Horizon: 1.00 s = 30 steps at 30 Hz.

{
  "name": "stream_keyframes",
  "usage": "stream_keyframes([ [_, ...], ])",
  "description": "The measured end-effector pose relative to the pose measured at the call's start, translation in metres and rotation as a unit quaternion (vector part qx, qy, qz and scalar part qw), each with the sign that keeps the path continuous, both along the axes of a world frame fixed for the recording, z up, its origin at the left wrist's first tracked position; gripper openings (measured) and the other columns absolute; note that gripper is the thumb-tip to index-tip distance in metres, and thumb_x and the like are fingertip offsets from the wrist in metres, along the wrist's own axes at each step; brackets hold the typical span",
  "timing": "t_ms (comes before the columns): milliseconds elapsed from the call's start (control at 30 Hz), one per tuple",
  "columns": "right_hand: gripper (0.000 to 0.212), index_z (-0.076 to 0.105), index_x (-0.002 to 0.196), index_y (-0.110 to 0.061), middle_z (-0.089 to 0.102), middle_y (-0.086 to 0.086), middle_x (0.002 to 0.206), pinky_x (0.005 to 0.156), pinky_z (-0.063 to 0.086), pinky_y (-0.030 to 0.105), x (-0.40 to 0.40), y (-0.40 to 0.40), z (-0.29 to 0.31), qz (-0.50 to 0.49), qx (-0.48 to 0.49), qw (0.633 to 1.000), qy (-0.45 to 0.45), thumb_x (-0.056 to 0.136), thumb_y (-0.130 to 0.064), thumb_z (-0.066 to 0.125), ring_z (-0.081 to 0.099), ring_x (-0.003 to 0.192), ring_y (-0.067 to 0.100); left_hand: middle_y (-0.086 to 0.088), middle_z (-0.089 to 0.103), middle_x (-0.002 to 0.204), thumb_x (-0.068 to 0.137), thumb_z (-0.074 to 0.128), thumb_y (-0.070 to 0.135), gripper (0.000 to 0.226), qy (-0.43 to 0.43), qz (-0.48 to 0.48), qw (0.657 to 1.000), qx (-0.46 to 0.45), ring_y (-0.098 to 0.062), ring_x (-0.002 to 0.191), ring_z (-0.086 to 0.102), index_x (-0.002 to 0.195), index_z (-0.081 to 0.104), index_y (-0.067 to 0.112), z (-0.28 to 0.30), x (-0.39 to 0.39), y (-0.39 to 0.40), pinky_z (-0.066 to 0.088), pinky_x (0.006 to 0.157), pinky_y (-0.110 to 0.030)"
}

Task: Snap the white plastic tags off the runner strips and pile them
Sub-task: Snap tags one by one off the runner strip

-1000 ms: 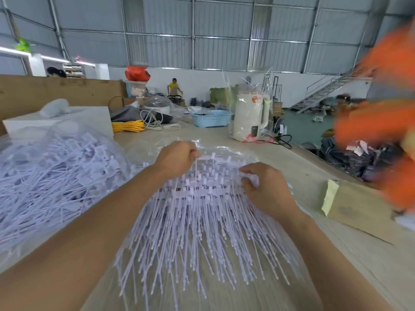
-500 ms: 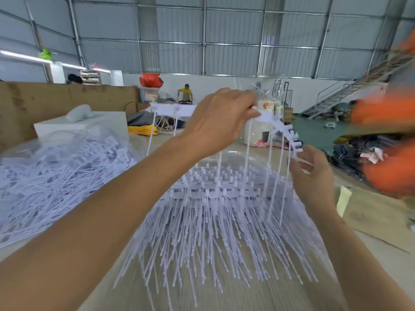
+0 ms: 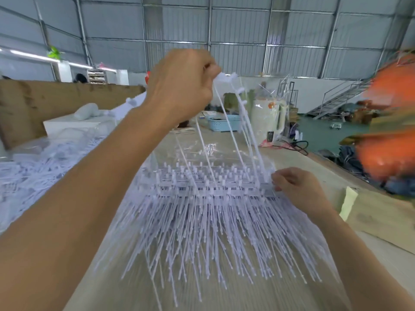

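Far left on the table [image 3: 292, 158]: big heap of loose white tags [image 3: 40, 167], some under clear plastic. Behind it a white box [image 3: 67, 125] with a pale bundle on top, and a brown board [image 3: 56, 97] standing upright along the back.

My left hand [image 3: 182, 90] is raised well above the table, fingers curled tight round one end of a runner strip [image 3: 229, 78]. Its thin tags [image 3: 224, 122] hang down toward the stack, a bit blurred.

Below, centre: stack of runner strips [image 3: 208, 189] lying on the table on clear plastic film, tag tails [image 3: 202, 243] fanned out toward me.

My right hand [image 3: 298, 189] is low, at the right edge of the stack, fingers curled, pinching the lower ends of the hanging tags right where they meet the stack.

Behind, a blue basket [image 3: 224, 123] and a cream jug-like appliance [image 3: 267, 117]. Right of my hand a cardboard piece [image 3: 381, 216] lies flat. Far right: orange blur [image 3: 390, 122], can't tell what.
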State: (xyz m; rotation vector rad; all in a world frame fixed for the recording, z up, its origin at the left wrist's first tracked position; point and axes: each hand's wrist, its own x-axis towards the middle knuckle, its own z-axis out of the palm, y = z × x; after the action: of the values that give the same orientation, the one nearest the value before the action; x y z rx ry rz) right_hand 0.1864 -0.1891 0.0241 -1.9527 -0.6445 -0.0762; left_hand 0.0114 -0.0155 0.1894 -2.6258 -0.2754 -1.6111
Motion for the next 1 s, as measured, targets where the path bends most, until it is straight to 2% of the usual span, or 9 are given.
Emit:
stream_keyframes([
  [200, 0.018, 0.068, 0.098, -0.011, 0.072, 0.004, 0.079, 0.067, 0.042, 0.025, -0.001, -0.001, 0.001, -0.004, -0.03, 0.999, -0.021, 0.089, -0.026, 0.064, 0.064, 0.072, 0.016, -0.008, 0.065, 0.091, 0.097, 0.045, 0.029, 0.029, -0.096, 0.021, 0.995, -0.024, -0.026, 0.086, 0.057, 0.101, 0.067, 0.01, 0.016, -0.012, -0.007, 0.039, 0.067, -0.031],
  [300, 0.018, 0.068, 0.098, -0.009, 0.072, 0.007, 0.08, 0.066, 0.044, 0.025, -0.002, 0.001, 0.001, -0.006, -0.027, 0.999, -0.032, 0.089, -0.023, 0.064, 0.066, 0.075, 0.02, -0.013, 0.063, 0.086, 0.097, 0.045, 0.027, 0.031, -0.082, 0.033, 0.996, -0.016, -0.029, 0.08, 0.056, 0.094, 0.066, 0.005, 0.018, -0.014, -0.01, 0.041, 0.066, -0.034],
  [400, 0.02, 0.067, 0.104, -0.005, 0.071, 0.013, 0.09, 0.075, 0.053, 0.035, -0.005, 0.001, 0.003, -0.009, -0.009, 0.999, -0.04, 0.09, -0.018, 0.062, 0.068, 0.081, 0.026, -0.007, 0.05, 0.066, 0.096, 0.049, 0.027, 0.029, 0.057, 0.055, 0.994, -0.08, -0.027, 0.064, 0.049, 0.081, 0.06, 0.005, 0.001, -0.005, -0.015, 0.034, 0.055, -0.032],
  [467, 0.021, 0.061, 0.112, 0.0, 0.07, 0.016, 0.092, 0.072, 0.058, 0.037, -0.009, -0.001, 0.005, 0.03, 0.085, 0.996, 0.025, 0.091, -0.004, 0.058, 0.07, 0.079, 0.025, -0.004, 0.044, 0.062, 0.095, 0.052, 0.027, 0.03, 0.172, 0.053, 0.975, -0.132, -0.019, 0.056, 0.043, 0.072, 0.054, 0.007, -0.017, 0.003, -0.014, 0.028, 0.048, -0.029],
  [600, 0.029, 0.055, 0.114, -0.008, 0.074, 0.01, 0.085, 0.053, 0.055, 0.024, -0.01, -0.008, 0.019, 0.098, 0.295, 0.924, 0.223, 0.092, 0.008, 0.046, 0.072, 0.07, 0.02, -0.005, 0.047, 0.062, 0.095, 0.052, 0.023, 0.038, 0.333, -0.001, 0.916, -0.225, -0.019, 0.057, 0.046, 0.059, 0.045, 0.011, -0.054, 0.007, 0.007, 0.038, 0.055, -0.027],
  [733, 0.018, 0.054, 0.111, -0.012, 0.074, 0.011, 0.084, 0.05, 0.051, 0.019, 0.0, -0.022, 0.029, 0.14, 0.394, 0.848, 0.325, 0.097, -0.015, 0.043, 0.072, 0.068, 0.02, -0.018, 0.063, 0.075, 0.097, 0.047, 0.033, 0.039, 0.438, -0.027, 0.871, -0.219, -0.014, 0.054, 0.049, 0.078, 0.06, 0.002, -0.088, -0.001, 0.026, 0.038, 0.051, -0.022],
  [867, 0.029, 0.059, 0.106, -0.008, 0.074, 0.014, 0.086, 0.045, 0.053, 0.022, 0.005, -0.022, 0.021, 0.142, 0.249, 0.897, 0.337, 0.097, -0.032, 0.047, 0.071, 0.064, 0.023, -0.005, 0.064, 0.07, 0.097, 0.048, 0.034, 0.035, 0.509, -0.078, 0.81, -0.28, 0.003, 0.05, 0.057, 0.085, 0.06, 0.004, -0.115, -0.015, 0.032, 0.042, 0.049, -0.01],
  [933, 0.025, 0.061, 0.107, -0.004, 0.073, 0.016, 0.083, 0.045, 0.052, 0.022, 0.005, -0.022, 0.018, 0.166, 0.173, 0.915, 0.324, 0.09, -0.023, 0.059, 0.07, 0.062, 0.023, 0.005, 0.063, 0.062, 0.096, 0.051, 0.032, 0.034, 0.572, -0.078, 0.757, -0.304, -0.005, 0.059, 0.061, 0.098, 0.06, 0.0, -0.122, -0.021, 0.035, 0.05, 0.059, -0.02],
  [1000, 0.037, 0.062, 0.107, 0.002, 0.072, 0.017, 0.077, 0.048, 0.052, 0.021, 0.004, -0.023, 0.016, 0.198, 0.118, 0.928, 0.293, 0.074, -0.011, 0.068, 0.069, 0.06, 0.022, 0.004, 0.063, 0.066, 0.093, 0.056, 0.033, 0.026, 0.603, -0.059, 0.738, -0.299, -0.017, 0.067, 0.059, 0.101, 0.059, 0.008, -0.121, -0.023, 0.034, 0.048, 0.063, -0.028],
])
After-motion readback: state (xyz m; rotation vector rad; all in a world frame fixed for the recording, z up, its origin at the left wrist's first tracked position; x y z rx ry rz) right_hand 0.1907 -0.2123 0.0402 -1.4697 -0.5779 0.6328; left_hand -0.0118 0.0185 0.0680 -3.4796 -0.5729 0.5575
